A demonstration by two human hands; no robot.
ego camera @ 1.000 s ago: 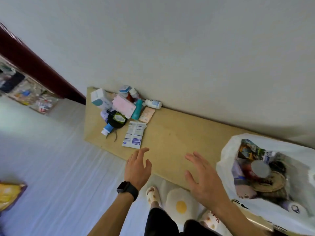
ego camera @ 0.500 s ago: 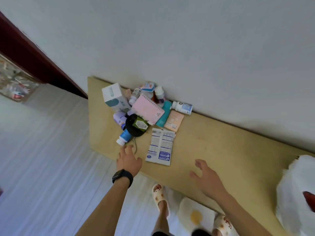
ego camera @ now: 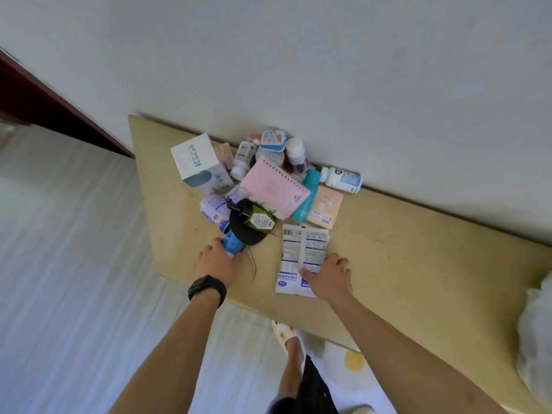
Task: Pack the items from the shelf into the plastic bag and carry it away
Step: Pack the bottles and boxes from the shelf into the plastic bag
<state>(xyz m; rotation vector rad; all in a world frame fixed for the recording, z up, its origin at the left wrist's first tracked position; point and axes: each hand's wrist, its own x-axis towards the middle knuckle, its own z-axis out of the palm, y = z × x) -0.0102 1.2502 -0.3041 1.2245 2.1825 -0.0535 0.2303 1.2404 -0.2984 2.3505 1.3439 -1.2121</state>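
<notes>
Judged as somewhere in the packing stage, with most of it not yet done. Heaped on the shelf (ego camera: 418,264) against the wall, not yet packed: a pink notebook (ego camera: 273,186), a white box (ego camera: 198,164), a green bottle (ego camera: 257,219), a white bottle (ego camera: 343,178), a teal tube (ego camera: 309,195), an orange sachet (ego camera: 325,209) and some small jars behind, too crowded to count. Nearest to the shelf edge, a blue bottle (ego camera: 232,244), gripped at its near end by the left hand (ego camera: 216,262), fingers curled round it. Just beside, white sachets (ego camera: 301,258) flat on the shelf under the right hand (ego camera: 328,277): thumb on top, fingers bent at the right edge; cannot tell whether pinched or only pressed. Well apart from the heap, at the far right, only a part of the bag (ego camera: 536,339), white and crumpled; impossible to see inside. Left to do, by judgement: lift these two, bring them to the bag, come for nearly the whole heap, then take the bag and carry it away. Below the shelf, pale floor and a slipper (ego camera: 285,333).
</notes>
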